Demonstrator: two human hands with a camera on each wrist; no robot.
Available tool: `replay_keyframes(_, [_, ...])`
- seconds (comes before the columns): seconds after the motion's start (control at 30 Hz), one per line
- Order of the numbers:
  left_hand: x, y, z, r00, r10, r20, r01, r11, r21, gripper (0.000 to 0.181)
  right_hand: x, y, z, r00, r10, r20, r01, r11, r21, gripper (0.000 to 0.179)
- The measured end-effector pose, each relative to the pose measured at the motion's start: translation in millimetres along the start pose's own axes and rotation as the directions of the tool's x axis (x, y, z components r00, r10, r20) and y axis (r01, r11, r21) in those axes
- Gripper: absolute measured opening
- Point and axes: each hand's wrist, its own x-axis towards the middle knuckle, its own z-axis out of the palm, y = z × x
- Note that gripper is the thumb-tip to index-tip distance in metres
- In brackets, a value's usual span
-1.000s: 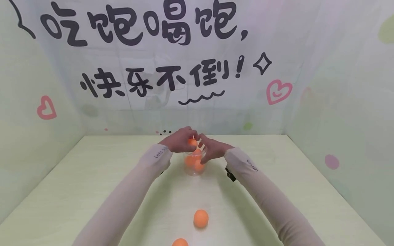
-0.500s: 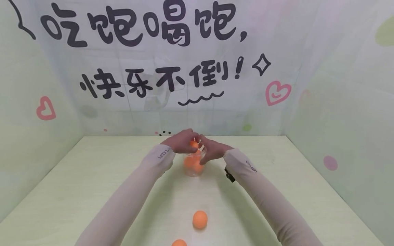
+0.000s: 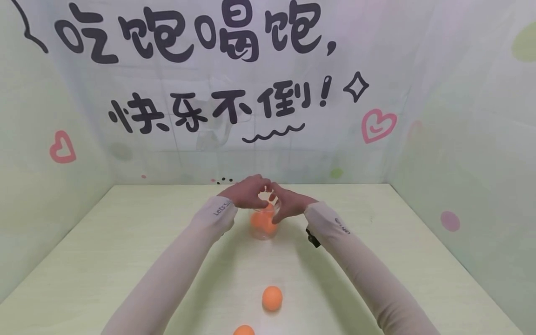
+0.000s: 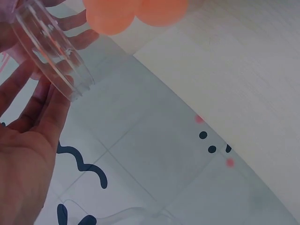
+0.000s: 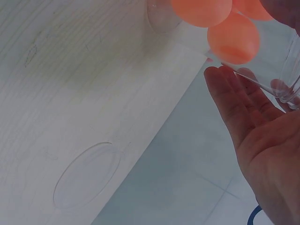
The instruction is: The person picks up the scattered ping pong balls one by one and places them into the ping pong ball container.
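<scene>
Head view. Clear jar (image 3: 264, 237) stands upright near the far side of the surface (image 3: 125, 270), midway across, several orange balls (image 3: 263, 222) heaped inside; overlap prevents a count. Left hand (image 3: 250, 192) arches over the mouth, thumb and fingers loosely bowed with a gap, no ball between them; probably placed there so anything released drops straight in. Right hand (image 3: 293, 203) has its thumb on the near side of the rim, fingers narrowed round the neck, likely to stop so light a vessel tipping. Two loose balls sit nearer the person: a whole one (image 3: 272, 298) and another (image 3: 244, 330) cut by the frame edge.

Surface pale, faintly grained; whitish wall behind with large black lettering (image 3: 233, 104).

Left wrist view. The jar's threaded neck lies between the two hands' fingers, balls beyond it. Left fingers reach up beside the rim; whether they touch, cannot tell.

Right wrist view. Right fingers extend along the jar's wall, balls showing through the plastic or glass. Farther off, a transparent disc (image 5: 88, 176) rests flat on the surface near its edge, perhaps a lid. Tiled-looking lines run across the wall beyond.
</scene>
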Motion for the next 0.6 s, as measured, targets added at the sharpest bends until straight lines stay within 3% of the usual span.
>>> replay_keyframes(0.37, [0.4, -2.1, 0.4, 1.000, -0.005, 0.007, 0.005, 1.000, 0.015, 0.042, 0.5, 1.9, 1.0, 0.999, -0.033, 0.015, 0.032, 0.999, 0.037, 0.083])
replay_keyframes(0.6, [-4.9, -1.7, -1.9, 1.000, 0.013, 0.004, -0.013, 1.000, -0.014, 0.036, -1.5, -2.2, 0.2, 1.000, 0.018, 0.005, -0.018, 1.000, -0.005, 0.082])
